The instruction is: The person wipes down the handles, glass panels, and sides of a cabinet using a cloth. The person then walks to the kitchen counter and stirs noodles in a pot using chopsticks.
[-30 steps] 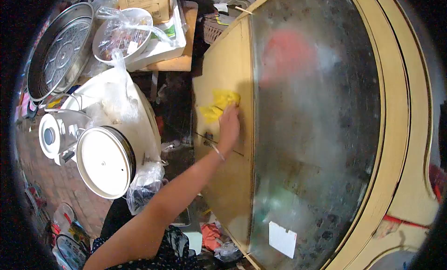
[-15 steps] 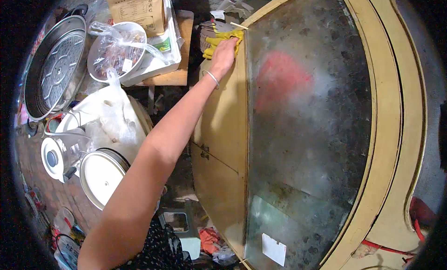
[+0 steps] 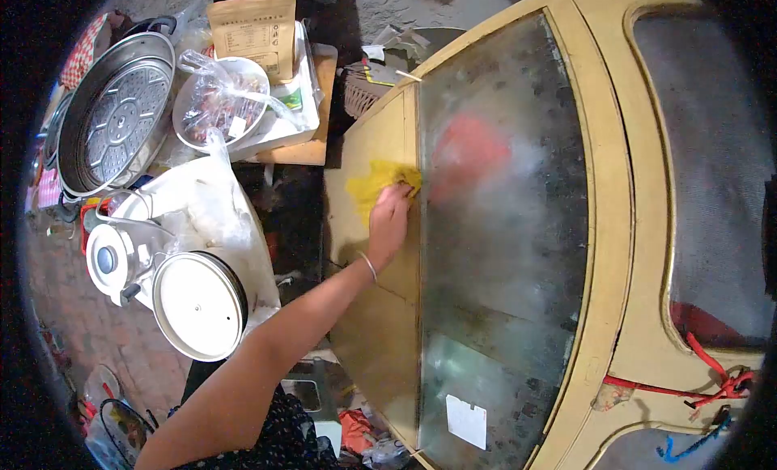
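Bent fingers make up the left hand's grip [image 3: 388, 221], which is closed on a bunched yellow cloth [image 3: 369, 187]. That cloth lies against a yellow panel [image 3: 376, 373], close to the long seam where the panel meets a cloudy glass pane [image 3: 502, 259]. A thin bracelet [image 3: 368, 265] circles the wrist, and the bare forearm [image 3: 299, 320] reaches in from the lower left, beside dark dotted clothing [image 3: 279, 438]. Inside the pane's area shows a blurred red patch [image 3: 471, 157]; near its lower end is a white card [image 3: 467, 421]. Around the glass runs a yellow frame [image 3: 607, 211], and farther right a red cord [image 3: 730, 382] is knotted near a grey mesh-like panel [image 3: 712, 178], with a blue string [image 3: 692, 446] below. Left of the yellow panel, apart from it, a white desk [image 3: 239, 231] carries a clear kettle [image 3: 154, 247] and a round white lid [image 3: 194, 308] just beside it. Beyond those are a bowl [image 3: 184, 118] with a knotted plastic bag in it, a brown pouch [image 3: 251, 49], and a large steamer pot [image 3: 121, 130]. Brick floor [image 3: 81, 324] shows at the far left.
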Available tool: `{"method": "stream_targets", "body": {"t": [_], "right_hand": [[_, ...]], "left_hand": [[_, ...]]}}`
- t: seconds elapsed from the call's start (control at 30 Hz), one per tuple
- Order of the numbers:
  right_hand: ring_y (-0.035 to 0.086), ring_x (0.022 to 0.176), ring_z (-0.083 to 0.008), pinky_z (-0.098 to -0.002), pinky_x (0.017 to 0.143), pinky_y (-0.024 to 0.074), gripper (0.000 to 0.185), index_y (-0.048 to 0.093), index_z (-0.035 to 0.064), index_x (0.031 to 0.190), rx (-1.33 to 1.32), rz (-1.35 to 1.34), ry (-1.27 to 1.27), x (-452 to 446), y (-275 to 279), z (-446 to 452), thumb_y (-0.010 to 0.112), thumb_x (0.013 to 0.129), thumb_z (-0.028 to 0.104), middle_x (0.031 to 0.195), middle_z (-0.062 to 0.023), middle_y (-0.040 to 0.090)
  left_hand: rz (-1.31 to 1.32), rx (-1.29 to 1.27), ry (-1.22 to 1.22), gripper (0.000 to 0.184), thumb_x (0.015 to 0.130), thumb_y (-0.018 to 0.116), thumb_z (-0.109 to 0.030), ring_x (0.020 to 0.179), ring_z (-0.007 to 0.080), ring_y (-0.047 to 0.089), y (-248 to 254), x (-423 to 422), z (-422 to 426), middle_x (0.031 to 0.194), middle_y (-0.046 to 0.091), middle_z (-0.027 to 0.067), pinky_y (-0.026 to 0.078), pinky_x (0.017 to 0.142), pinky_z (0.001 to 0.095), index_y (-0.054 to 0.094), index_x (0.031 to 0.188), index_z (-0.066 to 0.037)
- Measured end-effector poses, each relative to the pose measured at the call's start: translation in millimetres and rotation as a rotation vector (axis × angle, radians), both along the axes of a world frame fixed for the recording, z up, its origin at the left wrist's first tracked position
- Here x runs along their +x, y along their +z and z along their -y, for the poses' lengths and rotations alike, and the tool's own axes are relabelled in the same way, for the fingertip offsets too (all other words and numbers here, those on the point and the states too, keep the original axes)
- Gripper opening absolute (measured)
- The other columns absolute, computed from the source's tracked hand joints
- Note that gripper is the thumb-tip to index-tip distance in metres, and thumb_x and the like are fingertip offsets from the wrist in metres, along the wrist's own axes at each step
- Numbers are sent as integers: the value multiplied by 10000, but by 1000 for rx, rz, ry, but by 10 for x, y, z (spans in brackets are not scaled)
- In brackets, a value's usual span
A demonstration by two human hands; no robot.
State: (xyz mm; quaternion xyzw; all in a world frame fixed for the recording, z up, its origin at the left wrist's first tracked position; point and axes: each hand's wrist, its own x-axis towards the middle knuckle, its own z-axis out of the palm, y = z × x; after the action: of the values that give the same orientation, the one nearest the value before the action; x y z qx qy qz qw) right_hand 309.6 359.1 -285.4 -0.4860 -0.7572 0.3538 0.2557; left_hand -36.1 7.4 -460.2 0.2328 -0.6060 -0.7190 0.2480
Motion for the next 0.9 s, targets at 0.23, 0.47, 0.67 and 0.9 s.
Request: {"method": "stream_targets", "body": {"t": [0.23,0.47,0.67,0.9], "right_hand": [[557,579,-244,-338,595,484,658,520,-84,982,6,8,-30,59,-8,0,306,969,538,697,-185,604],[560,586,-248,-341,605,485,657,513,-91,979,18,23,-61,168,21,-18,302,973,531,703,-189,602],[562,593,-251,-343,614,487,655,507,-97,976,4,17,-59,319,24,-60,298,977,524,708,-192,600],[565,601,-255,-346,625,489,654,500,-103,973,-16,-19,-54,706,69,-189,294,982,517,714,-195,598]], "left_hand": [[-138,-219,83,278,870,424,-71,1046,345,527,-397,-893,410,1120,587,206,400,963,397,589,1048,65],[109,-636,-134,362,883,393,-149,1133,358,480,-249,-1493,1118,1191,557,228,346,1013,407,559,1133,55],[66,-287,-107,460,869,374,-196,1211,360,410,-154,-1158,833,1277,493,237,297,1051,394,503,1233,54],[74,-141,-214,479,884,395,-211,1288,331,345,-49,-292,292,1360,419,216,238,1097,353,467,1286,38]]}}
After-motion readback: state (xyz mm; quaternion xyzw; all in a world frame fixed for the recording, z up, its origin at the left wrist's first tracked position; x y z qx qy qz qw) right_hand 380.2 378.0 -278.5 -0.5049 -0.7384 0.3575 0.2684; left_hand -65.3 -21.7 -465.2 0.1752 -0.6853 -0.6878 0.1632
